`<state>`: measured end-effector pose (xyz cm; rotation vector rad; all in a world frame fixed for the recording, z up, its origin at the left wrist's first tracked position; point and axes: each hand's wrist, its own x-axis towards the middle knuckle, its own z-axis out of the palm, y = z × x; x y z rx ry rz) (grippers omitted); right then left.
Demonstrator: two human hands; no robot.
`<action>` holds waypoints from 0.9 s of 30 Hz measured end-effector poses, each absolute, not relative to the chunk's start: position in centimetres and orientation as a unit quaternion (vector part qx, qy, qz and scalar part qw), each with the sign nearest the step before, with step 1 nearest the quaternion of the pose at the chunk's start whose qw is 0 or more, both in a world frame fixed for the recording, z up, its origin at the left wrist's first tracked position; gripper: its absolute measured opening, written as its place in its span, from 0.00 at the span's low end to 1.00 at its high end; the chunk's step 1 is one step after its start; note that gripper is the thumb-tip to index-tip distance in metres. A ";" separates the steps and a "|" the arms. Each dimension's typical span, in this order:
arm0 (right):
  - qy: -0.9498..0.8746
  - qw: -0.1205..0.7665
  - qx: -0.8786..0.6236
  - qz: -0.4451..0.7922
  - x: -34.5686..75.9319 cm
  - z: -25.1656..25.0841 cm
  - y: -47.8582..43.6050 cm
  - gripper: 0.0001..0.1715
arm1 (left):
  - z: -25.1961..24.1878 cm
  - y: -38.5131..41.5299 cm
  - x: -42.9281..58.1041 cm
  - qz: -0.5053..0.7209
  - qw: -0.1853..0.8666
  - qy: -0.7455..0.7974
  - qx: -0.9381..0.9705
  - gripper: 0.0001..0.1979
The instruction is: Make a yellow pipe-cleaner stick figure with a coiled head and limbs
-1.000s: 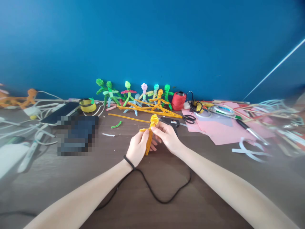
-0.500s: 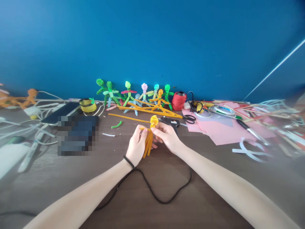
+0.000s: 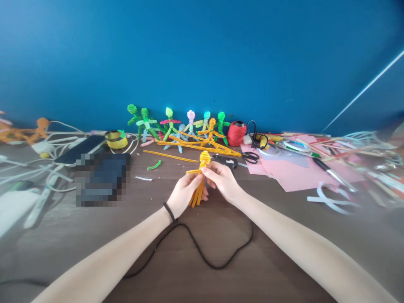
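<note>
Black cord point(image 3: 217, 268): nearest of all, looping over the brown tabletop point(image 3: 189, 288) below the wrists, slack enough, it seems, to stay out of the way.
Left hand point(image 3: 182, 192): black band at the wrist, thumb and fingers pinched on the body strands, probably to stop them splaying; the undersides are hidden.
Right hand point(image 3: 225, 182): up close beside it, fingertips nipping just under the head, a grip that looks chosen to steady the neck.
Orange figure point(image 3: 205, 159): here's the centre of it all, upright between the two hands, coiled head on top, one short strand poking out left, loose legs hanging below.
Glue gun point(image 3: 233, 162): just behind the right hand and partly covered by it, likely parked for easy reach.
Scissors point(image 3: 251, 158): black handles right by the ends of the loose orange stems point(image 3: 227, 151).
Figure row point(image 3: 169, 112): greens, lilac, orange, all lined up at the back, perhaps to free the front.
Blue wall point(image 3: 202, 54): filling everything beyond.
</note>
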<state>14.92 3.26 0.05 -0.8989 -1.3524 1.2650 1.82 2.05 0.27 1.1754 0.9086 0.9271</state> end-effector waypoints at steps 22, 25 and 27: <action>-0.546 0.518 -0.437 0.492 15.0 -0.2 3.4 0.17 | 0.0 2.2 1.7 0.458 0.602 0.398 0.519 0.10; -0.560 0.509 -0.412 0.507 14.9 0.0 3.2 0.18 | 0.2 2.1 1.8 0.458 0.601 0.399 0.520 0.09; -0.579 0.497 -0.409 0.500 14.8 0.2 3.0 0.16 | 0.3 2.0 1.8 0.462 0.594 0.404 0.520 0.08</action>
